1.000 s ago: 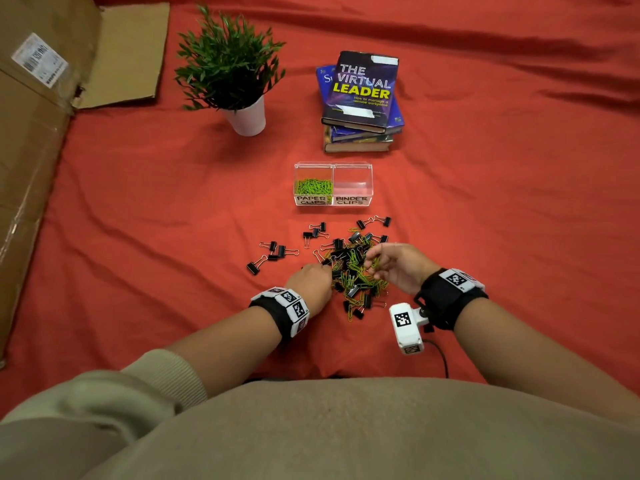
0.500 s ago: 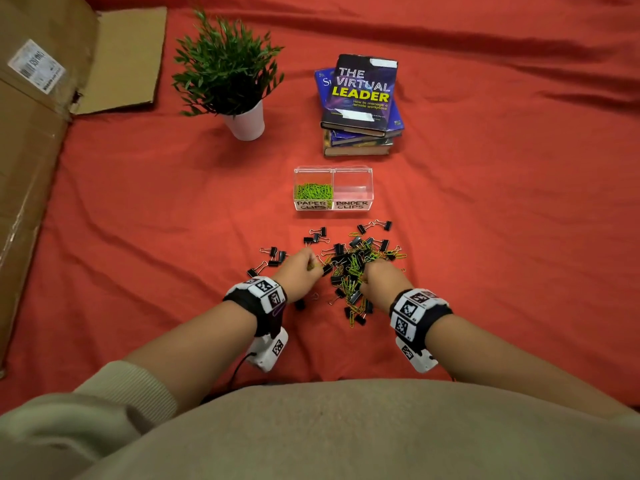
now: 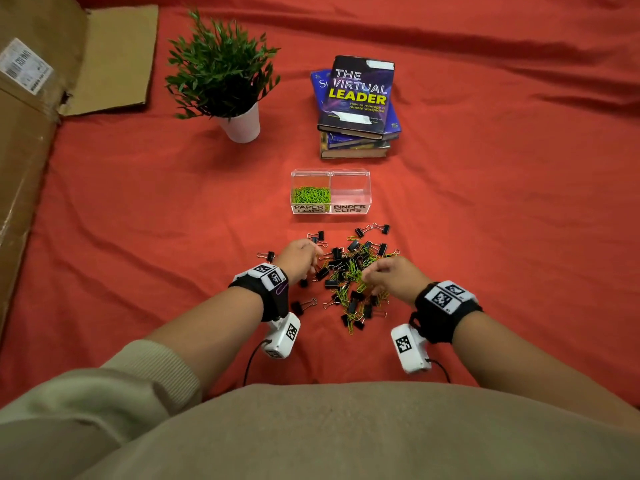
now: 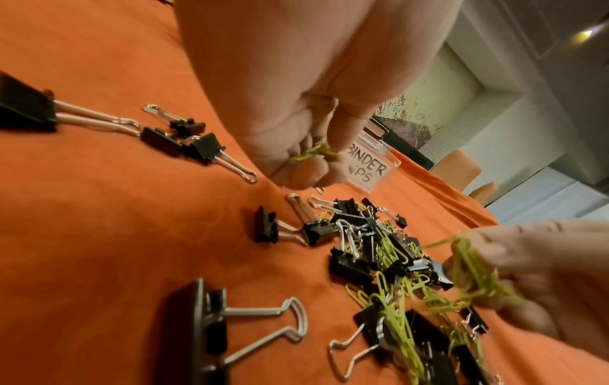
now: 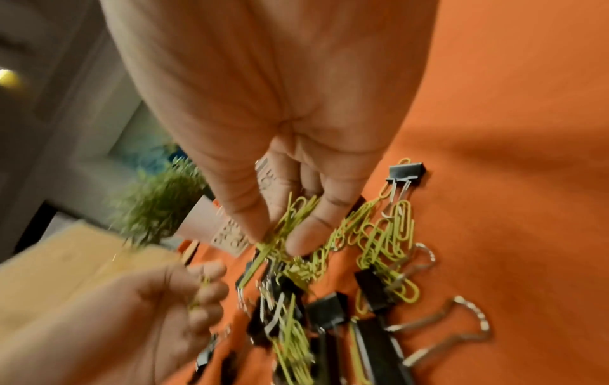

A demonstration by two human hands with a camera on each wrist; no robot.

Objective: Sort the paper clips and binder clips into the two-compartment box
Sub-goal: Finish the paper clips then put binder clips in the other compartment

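Nearest the person, on the red cloth (image 3: 485, 237), both hands work a mixed pile (image 3: 349, 271). Right hand (image 3: 391, 275) pinches a bunch of green paper clips (image 5: 290, 221); left hand (image 3: 298, 254) curls around a few more. Light, springy and easily interlocked, they likely come away best pinched as a cluster. Black binder clips (image 4: 204, 146) look stiffer, easiest taken by their bodies. Farther off, the two-compartment box (image 3: 330, 209) holds paper clips on its left side only.
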